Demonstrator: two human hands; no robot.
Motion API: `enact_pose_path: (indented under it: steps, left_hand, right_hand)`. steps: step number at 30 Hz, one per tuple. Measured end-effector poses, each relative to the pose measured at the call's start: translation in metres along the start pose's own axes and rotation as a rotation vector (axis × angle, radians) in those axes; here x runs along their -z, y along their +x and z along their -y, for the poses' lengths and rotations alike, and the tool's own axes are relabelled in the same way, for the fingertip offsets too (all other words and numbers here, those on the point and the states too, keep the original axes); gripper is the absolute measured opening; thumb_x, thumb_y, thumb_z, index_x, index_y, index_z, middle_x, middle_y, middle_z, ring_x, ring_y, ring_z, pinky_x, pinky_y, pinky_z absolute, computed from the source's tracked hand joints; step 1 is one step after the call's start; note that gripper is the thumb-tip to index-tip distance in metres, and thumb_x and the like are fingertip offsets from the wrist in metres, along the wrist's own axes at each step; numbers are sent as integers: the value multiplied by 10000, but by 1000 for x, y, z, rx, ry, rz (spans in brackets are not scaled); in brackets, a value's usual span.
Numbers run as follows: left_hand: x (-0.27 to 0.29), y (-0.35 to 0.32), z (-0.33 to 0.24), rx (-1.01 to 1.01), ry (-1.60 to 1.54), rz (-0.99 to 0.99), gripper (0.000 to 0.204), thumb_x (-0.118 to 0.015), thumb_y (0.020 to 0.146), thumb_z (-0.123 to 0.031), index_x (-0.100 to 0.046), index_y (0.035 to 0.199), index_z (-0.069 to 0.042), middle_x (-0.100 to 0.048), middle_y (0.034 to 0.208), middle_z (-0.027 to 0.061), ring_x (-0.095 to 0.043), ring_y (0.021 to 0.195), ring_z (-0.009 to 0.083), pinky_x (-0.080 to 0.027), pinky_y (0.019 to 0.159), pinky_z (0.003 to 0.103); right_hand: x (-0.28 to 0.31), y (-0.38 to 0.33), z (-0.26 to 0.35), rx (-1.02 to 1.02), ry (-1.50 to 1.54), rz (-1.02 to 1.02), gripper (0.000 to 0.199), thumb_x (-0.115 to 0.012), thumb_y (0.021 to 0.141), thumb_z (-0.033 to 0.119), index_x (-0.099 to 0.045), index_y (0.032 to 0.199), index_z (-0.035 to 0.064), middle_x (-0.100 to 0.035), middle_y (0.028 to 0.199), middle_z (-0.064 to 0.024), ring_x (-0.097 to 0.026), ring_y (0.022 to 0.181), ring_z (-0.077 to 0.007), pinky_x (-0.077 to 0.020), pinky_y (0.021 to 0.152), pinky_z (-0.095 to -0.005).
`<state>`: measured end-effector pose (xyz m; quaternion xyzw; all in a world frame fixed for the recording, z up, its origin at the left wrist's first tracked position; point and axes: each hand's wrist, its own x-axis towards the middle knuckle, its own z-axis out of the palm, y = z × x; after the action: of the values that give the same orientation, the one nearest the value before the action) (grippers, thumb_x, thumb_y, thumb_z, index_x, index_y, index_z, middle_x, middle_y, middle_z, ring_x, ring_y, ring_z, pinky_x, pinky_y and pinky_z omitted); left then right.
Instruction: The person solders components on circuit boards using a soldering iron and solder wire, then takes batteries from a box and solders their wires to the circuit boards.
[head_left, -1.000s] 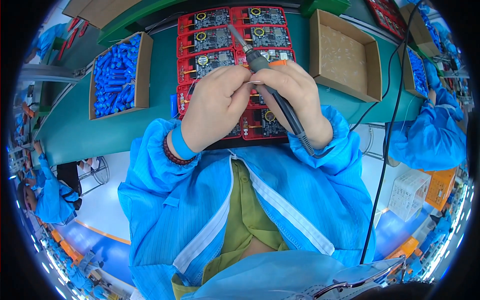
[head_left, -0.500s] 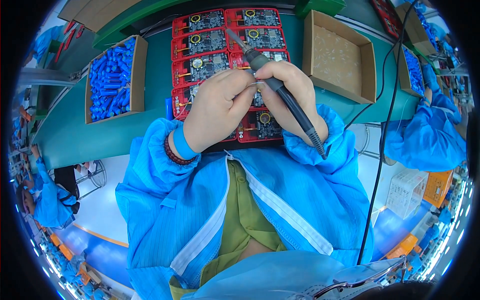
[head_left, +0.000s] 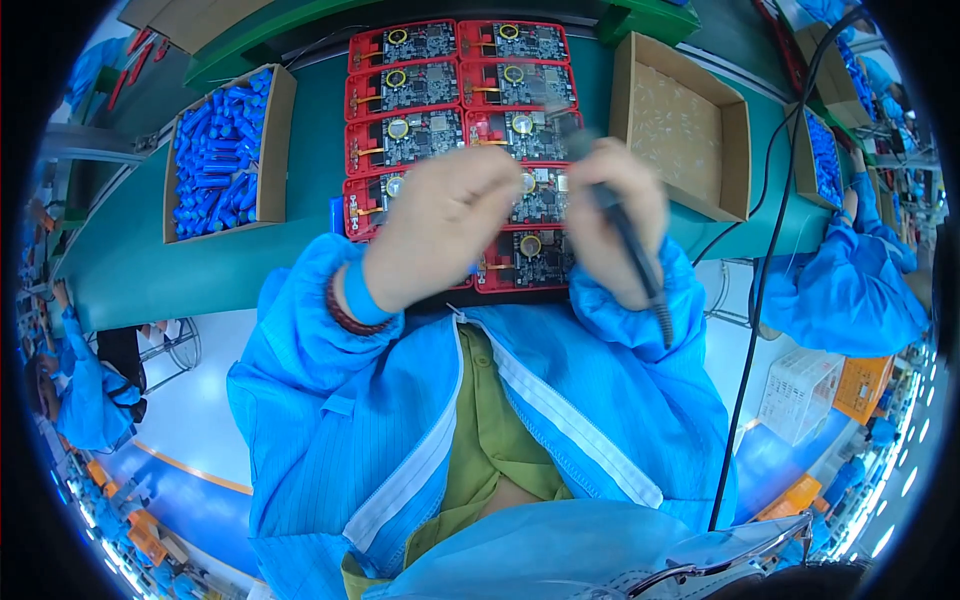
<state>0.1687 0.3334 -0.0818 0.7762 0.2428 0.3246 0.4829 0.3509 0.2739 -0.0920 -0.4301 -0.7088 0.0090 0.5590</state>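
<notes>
in the middle of the frame the right hand is wrapped around a dark pen-shaped tool, probably a soldering iron though blur hides its tip, while the left hand hovers curled with fingers bent, and i cannot tell if it holds anything. both hover over red trays of circuit boards on the green bench. farther off, a cardboard box of blue cylinders sits at upper left and a box of pale small parts at upper right.

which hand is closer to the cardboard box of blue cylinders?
Left. The left hand is over the red trays of circuit boards, apart from the box of blue cylinders further to its left. The right hand, holding the dark pen-like tool, sits farther right.
</notes>
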Motion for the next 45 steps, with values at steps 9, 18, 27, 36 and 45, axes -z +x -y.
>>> enact_pose_path:
  steps: [9,18,27,36,45]
  left_hand:
    - [79,-16,41,199,191,-264,98,-510,915,-84,-560,908,0,-560,789,43,-522,726,112,-430,658,255]
    - [102,-5,68,127,779,-177,115,-567,862,-125,-605,887,-19,-598,770,156,-580,761,332,-460,662,403]
    - [101,-2,100,60,614,-178,75,-598,828,-81,-599,826,-5,-534,772,121,-540,772,288,-434,686,372]
    - [101,-3,105,93,502,-202,75,-602,828,-60,-594,832,14,-519,788,126,-541,752,285,-437,675,357]
    - [100,-3,104,79,505,-213,73,-604,815,-69,-613,820,3,-553,798,161,-554,784,336,-463,702,414]
  right_hand:
    - [101,-9,-78,-452,-433,-127,210,-524,898,88,-612,1079,27,-601,1059,-133,-569,1001,-219,-431,869,-299]
    - [55,31,-32,-410,116,-292,334,-450,976,262,-599,1016,-34,-546,748,-48,-471,616,-85,-358,540,-208]
    - [-59,53,-29,-526,504,313,222,-507,931,167,-641,942,-10,-563,702,-9,-464,569,-48,-355,501,-209]
    - [-82,46,-45,-547,446,373,234,-529,944,207,-651,932,7,-535,661,-10,-461,544,-51,-351,490,-212]
    - [-84,45,-45,-582,457,390,232,-532,943,210,-649,942,10,-526,657,-9,-468,557,-56,-362,500,-214]
